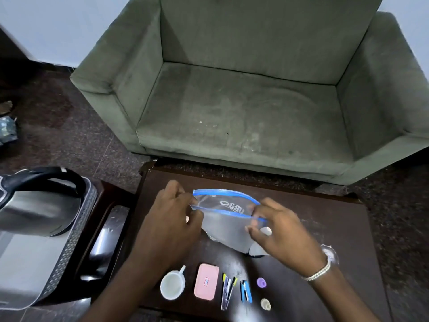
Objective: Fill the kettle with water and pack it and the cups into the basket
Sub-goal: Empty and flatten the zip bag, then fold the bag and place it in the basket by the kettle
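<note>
A steel kettle (39, 210) with a black handle stands inside a grey woven basket (69, 252) at the left, on a low dark stand. One white cup (173, 284) sits on the dark wooden table (325, 224) near its front edge. Above the table's middle, both hands hold a clear zip bag (226, 219) with a blue seal, its mouth pulled apart. My left hand (171, 219) pinches the bag's left end. My right hand (278, 228) grips the right end, a silver bracelet on its wrist.
In a row beside the cup lie a pink case (206, 284), some pens (227, 289), a blue stapler (246, 290), a purple small item (261, 282) and a pale one (265, 304). A green sofa (243, 101) stands behind the table. Dark floor surrounds it.
</note>
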Motion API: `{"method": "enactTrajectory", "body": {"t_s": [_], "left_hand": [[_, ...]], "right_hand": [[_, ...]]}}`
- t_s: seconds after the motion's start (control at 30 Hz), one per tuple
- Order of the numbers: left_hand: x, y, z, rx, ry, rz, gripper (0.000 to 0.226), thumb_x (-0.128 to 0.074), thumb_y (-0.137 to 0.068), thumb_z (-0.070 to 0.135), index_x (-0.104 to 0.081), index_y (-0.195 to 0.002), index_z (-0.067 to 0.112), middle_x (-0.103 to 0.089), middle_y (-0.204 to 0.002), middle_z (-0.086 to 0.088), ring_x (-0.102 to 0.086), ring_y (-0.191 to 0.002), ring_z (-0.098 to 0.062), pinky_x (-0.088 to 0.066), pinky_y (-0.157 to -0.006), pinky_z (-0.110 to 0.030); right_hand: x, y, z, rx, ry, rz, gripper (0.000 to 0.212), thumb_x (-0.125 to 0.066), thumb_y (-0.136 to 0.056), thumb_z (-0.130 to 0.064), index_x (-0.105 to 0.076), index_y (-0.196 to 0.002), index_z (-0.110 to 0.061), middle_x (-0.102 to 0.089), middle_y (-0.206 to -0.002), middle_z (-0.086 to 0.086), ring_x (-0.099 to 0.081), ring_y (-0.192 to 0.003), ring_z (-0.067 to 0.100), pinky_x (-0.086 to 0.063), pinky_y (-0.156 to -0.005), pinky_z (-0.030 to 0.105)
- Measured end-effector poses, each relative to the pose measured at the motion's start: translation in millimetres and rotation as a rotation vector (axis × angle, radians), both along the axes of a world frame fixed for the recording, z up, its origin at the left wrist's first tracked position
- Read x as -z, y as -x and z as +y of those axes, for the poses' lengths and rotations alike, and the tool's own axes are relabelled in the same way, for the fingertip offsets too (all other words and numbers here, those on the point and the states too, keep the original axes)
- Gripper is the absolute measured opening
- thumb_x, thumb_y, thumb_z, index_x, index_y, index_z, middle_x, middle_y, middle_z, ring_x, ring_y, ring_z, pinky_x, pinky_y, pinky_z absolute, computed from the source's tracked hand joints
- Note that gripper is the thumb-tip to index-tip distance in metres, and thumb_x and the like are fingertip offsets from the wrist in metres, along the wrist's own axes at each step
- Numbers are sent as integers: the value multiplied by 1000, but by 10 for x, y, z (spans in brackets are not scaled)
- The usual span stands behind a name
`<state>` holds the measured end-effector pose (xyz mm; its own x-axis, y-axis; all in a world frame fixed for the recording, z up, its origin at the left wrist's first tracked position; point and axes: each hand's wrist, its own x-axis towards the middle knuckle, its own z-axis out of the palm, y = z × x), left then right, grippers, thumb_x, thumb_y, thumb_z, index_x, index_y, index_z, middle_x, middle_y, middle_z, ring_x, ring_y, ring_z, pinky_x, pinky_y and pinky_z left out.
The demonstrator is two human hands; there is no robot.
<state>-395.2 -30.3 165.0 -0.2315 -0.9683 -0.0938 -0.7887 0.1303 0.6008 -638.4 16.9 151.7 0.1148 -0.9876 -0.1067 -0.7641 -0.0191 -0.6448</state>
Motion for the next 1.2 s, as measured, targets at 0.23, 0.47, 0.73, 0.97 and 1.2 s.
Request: {"method": "enactTrajectory", "body": {"t_s": [0.23,0.47,0.73,0.97,1.2], "left_hand": [[151,-145,-84,239,-16,365,50,-78,-78,24,-47,-115,38,-58,-128,13,-60,-120,-10,-52,-98,-38],[277,-88,-119,96,-423,947,125,-97,-69,25,-10,-154,57,-67,-134,-16,-66,-121,-37,-53,-100,-59],[355,179,-30,-93,-364,1055,98,-89,-74,7,-34,-148,43,-63,-140,-16,-67,-117,-42,-45,-105,-68],[475,224,-49,-107,-313,998,90,-82,-78,2,-38,-148,37,-72,-120,-15,-71,-108,-33,-60,-92,-48],[489,198,-33,42,-229,831,59,-81,-76,7,-64,-130,21,-66,-137,10,-55,-134,-9,-38,-113,-20]], "right_hand": [[-134,259,-145,150,-12,-563,23,-77,-86,-3,-57,-84,-14,-56,-72,16,-51,-64,22,-43,-58,32],[-300,325,-305,218,-94,-1024,24,-72,-84,0,-54,-97,-9,-74,-91,27,-74,-76,37,-58,-60,31],[-86,234,-288,365,-120,-1166,78,-73,-85,-11,-36,-149,-35,-71,-111,27,-70,-107,32,-57,-83,31],[275,109,51,377,-98,-1106,72,-80,-81,-7,-52,-141,-33,-71,-121,16,-66,-111,33,-55,-95,42],[312,224,75,429,-107,-1013,56,-84,-73,-12,-69,-125,-23,-45,-82,8,-35,-68,22,-44,-64,18]]}}
